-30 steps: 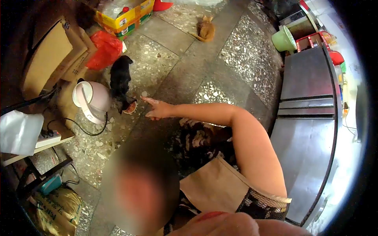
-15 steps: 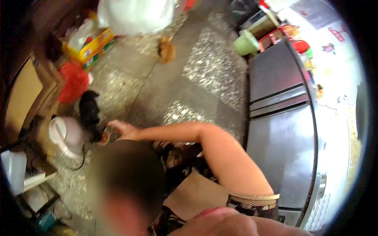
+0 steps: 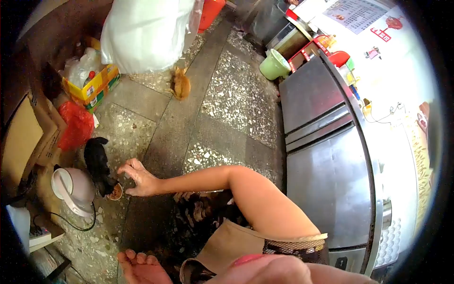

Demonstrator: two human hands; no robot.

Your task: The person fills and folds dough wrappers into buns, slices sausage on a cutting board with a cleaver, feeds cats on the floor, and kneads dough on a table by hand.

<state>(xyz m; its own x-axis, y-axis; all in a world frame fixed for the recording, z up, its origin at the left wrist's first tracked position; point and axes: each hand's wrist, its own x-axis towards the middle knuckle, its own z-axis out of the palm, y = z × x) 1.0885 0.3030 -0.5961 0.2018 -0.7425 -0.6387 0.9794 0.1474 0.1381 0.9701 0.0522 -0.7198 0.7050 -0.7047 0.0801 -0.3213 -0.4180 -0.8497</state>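
Observation:
My right hand (image 3: 141, 179) reaches out low over the floor at the end of a bent arm. Its thumb and fingers are apart, with nothing between them. Just left of it, a small black cat (image 3: 98, 161) has its head down at a small bowl of brownish food (image 3: 115, 192). The fingertips come close to the cat and bowl; I cannot tell whether they touch. At the lower left edge, my left hand (image 3: 143, 269) shows its palm, fingers loosely bent and apart, holding nothing visible.
A pale pink appliance (image 3: 84, 187) with a handle and black cord stands left of the bowl. A small orange cat (image 3: 181, 86) is farther off. Around stand a yellow carton (image 3: 78, 88), a red bag (image 3: 78, 125), a white plastic bag (image 3: 146, 38), a steel fridge (image 3: 326, 175) and a green bucket (image 3: 274, 65).
The view has shifted, so the floor things appear lower and further left. My left hand now shows where a blurred patch was. My right hand stays beside the black cat.

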